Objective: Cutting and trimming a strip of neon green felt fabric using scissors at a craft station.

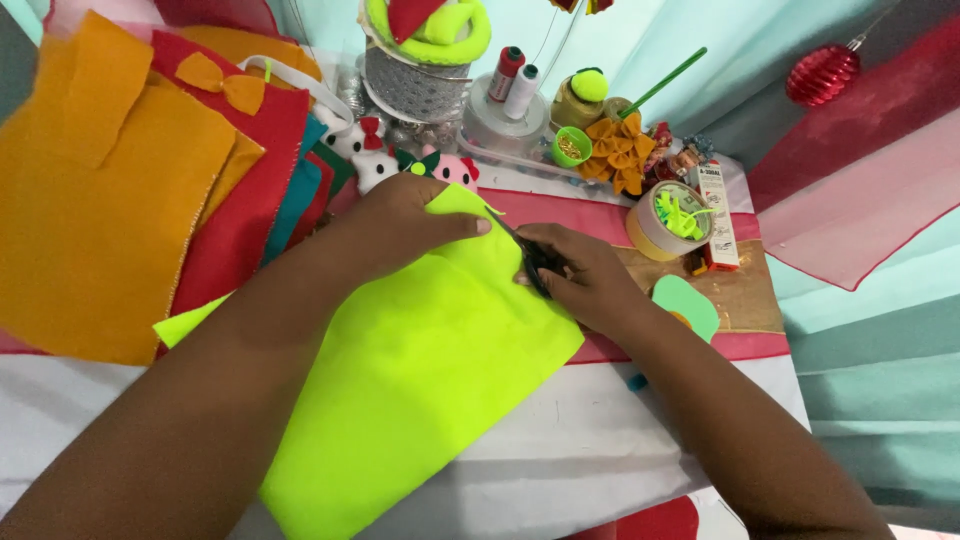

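Two bare hands work on a sheet of neon yellow-green felt that lies flat across the white and red-striped table, its far corner reaching up toward the clutter at the back. The left hand presses down on that far corner, fingers spread flat and thumb laid along the top edge — not gripping, only holding the felt still. The right hand is closed around a pair of dark scissors, whose blades sit at the felt's right edge just beside the left thumb; how far the blades are parted cannot be made out. To the left, well apart from the hands, lies a pile of orange, red and teal felt sheets. Behind the hands stand two thread spools, a small green cup of pins and an orange felt flower. Near the right wrist sit a roll of tape, a glue box beside it — and a small green felt cut-out.
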